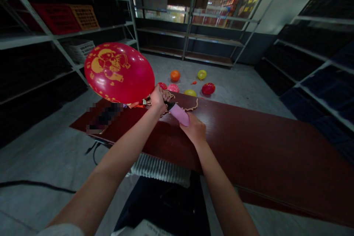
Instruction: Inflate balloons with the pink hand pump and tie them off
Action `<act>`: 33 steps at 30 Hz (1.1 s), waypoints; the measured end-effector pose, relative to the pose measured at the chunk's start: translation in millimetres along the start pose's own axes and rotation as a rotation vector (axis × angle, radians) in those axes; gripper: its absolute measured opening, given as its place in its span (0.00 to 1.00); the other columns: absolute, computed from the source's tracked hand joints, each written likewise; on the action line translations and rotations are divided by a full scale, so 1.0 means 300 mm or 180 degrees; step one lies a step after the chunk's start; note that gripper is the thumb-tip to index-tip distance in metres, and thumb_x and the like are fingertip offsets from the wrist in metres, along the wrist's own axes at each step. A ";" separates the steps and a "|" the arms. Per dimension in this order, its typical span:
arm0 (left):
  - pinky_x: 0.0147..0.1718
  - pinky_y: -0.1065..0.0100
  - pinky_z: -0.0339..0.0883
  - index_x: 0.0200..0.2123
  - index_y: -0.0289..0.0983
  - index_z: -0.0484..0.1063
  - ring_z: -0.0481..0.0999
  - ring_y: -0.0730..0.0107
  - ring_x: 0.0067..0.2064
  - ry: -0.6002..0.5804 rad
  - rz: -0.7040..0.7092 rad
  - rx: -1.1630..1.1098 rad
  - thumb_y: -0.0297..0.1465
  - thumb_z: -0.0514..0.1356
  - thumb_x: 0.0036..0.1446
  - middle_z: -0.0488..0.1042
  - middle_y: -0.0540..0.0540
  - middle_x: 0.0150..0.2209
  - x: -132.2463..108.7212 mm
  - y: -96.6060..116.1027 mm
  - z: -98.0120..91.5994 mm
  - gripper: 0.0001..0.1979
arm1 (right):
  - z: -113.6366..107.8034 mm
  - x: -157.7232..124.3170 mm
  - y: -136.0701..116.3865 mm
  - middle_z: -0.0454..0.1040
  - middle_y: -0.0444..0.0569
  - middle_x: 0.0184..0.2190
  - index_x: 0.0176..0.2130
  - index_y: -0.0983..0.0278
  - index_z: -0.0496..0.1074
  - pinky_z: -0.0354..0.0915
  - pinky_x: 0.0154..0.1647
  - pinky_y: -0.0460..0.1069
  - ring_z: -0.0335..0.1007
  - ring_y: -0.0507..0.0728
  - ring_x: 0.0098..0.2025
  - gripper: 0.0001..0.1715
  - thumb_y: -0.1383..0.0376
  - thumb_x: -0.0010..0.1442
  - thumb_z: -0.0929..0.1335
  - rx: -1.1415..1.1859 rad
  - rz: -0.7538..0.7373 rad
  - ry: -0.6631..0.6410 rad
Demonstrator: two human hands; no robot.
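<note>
- The red balloon (118, 72), inflated and printed with yellow figures, hung in the air to the left, over the far-left part of the tabletop (249, 147).
- Its long axis ran aslant: the rounded end pointed left and slightly far, the neck end right and near, toward the left hand (157, 100).
- From that hand's fingers the balloon lay directly left; the left hand was the nearer one, the right hand (195, 128) well apart from it.
- The left fingers were clenched at the balloon's neck; whether they also gripped the black tip (169, 105) of the pink pump (178, 113) could not be told.
- The pump lay between the hands, its long axis running from far left to near right, roughly in line with the balloon's, its black end pointing at the left hand.
- The right fingers were wrapped around the pump's near-right end.
- Beyond the hands, a tan strand (197, 104) curled on the tabletop, with small flat coloured pieces (137, 106) to its left.
- On the floor past the far edge sat an orange balloon (175, 75), a yellow balloon (201, 74) and others.
- Farther off stood metal shelves (189, 18).
</note>
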State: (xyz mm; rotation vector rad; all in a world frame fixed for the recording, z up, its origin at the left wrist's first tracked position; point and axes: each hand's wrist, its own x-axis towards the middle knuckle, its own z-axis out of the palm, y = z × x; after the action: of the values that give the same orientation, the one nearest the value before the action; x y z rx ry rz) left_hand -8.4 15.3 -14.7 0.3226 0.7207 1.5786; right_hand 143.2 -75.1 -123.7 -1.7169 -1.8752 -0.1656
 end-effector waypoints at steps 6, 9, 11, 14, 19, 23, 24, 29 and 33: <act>0.14 0.71 0.43 0.22 0.38 0.46 0.48 0.78 0.12 0.0082 0.0015 -0.0165 0.31 0.48 0.72 0.47 0.56 0.13 0.043 0.092 -0.073 0.23 | -0.003 -0.011 -0.015 0.82 0.52 0.45 0.55 0.61 0.73 0.66 0.36 0.49 0.79 0.60 0.42 0.25 0.59 0.59 0.72 -0.0139 -0.0229 -0.0036; 0.14 0.72 0.43 0.22 0.39 0.45 0.47 0.78 0.12 0.0144 0.0159 -0.0223 0.32 0.49 0.71 0.47 0.55 0.12 0.060 0.175 -0.094 0.23 | -0.005 -0.015 -0.015 0.82 0.51 0.43 0.54 0.62 0.73 0.65 0.37 0.49 0.79 0.60 0.42 0.24 0.59 0.59 0.71 -0.0157 -0.0330 -0.0013; 0.13 0.72 0.43 0.22 0.39 0.45 0.47 0.77 0.12 0.0222 0.0256 -0.0234 0.31 0.50 0.70 0.46 0.55 0.12 0.058 0.242 -0.095 0.23 | -0.003 -0.016 -0.014 0.82 0.51 0.43 0.53 0.62 0.73 0.66 0.37 0.49 0.79 0.60 0.41 0.23 0.59 0.59 0.71 -0.0148 -0.0383 0.0017; 0.13 0.71 0.44 0.22 0.39 0.44 0.46 0.77 0.12 0.0221 0.0353 -0.0173 0.32 0.48 0.71 0.46 0.55 0.12 0.032 0.350 -0.074 0.23 | 0.002 -0.019 -0.014 0.82 0.51 0.42 0.53 0.62 0.73 0.66 0.38 0.50 0.79 0.60 0.41 0.23 0.59 0.59 0.71 -0.0066 -0.0457 0.0061; 0.13 0.72 0.42 0.22 0.39 0.44 0.44 0.77 0.13 -0.0099 0.0653 0.0066 0.33 0.46 0.73 0.44 0.55 0.12 -0.041 0.471 -0.004 0.24 | 0.009 -0.020 -0.018 0.81 0.53 0.47 0.55 0.63 0.72 0.69 0.43 0.50 0.79 0.60 0.44 0.24 0.59 0.61 0.71 0.0215 -0.0575 0.0111; 0.15 0.68 0.43 0.21 0.39 0.48 0.46 0.76 0.14 -0.0270 0.0739 0.0079 0.38 0.52 0.72 0.46 0.54 0.13 -0.070 0.426 0.048 0.26 | 0.007 -0.015 -0.010 0.82 0.52 0.46 0.55 0.63 0.72 0.70 0.41 0.51 0.80 0.61 0.42 0.26 0.59 0.58 0.72 0.0253 -0.0443 0.0035; 0.16 0.67 0.44 0.21 0.39 0.49 0.47 0.75 0.14 -0.0267 0.0744 0.0071 0.39 0.54 0.71 0.47 0.54 0.13 -0.071 0.390 0.060 0.26 | 0.006 -0.013 -0.006 0.82 0.52 0.45 0.55 0.63 0.72 0.70 0.41 0.51 0.80 0.61 0.42 0.26 0.59 0.58 0.72 0.0253 -0.0387 0.0038; 0.16 0.68 0.41 0.21 0.39 0.49 0.45 0.77 0.13 -0.0357 0.0526 0.0210 0.39 0.52 0.73 0.45 0.55 0.14 -0.075 0.122 0.108 0.27 | 0.005 -0.006 0.011 0.82 0.54 0.43 0.53 0.64 0.72 0.68 0.37 0.51 0.80 0.62 0.39 0.27 0.57 0.57 0.72 0.0195 -0.0030 0.0071; 0.14 0.69 0.40 0.20 0.39 0.49 0.46 0.77 0.11 -0.0443 0.0279 0.0314 0.35 0.47 0.75 0.44 0.56 0.12 -0.084 -0.030 0.123 0.27 | 0.005 -0.007 0.022 0.82 0.54 0.42 0.53 0.64 0.72 0.66 0.35 0.50 0.79 0.62 0.37 0.26 0.56 0.57 0.71 0.0085 0.0187 0.0175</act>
State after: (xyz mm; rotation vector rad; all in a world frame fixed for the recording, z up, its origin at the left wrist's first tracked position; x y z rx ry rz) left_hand 24.4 0.3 13.0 0.5377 0.6852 1.5888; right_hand 148.8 -75.2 -127.7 -1.7299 -1.7776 -0.1624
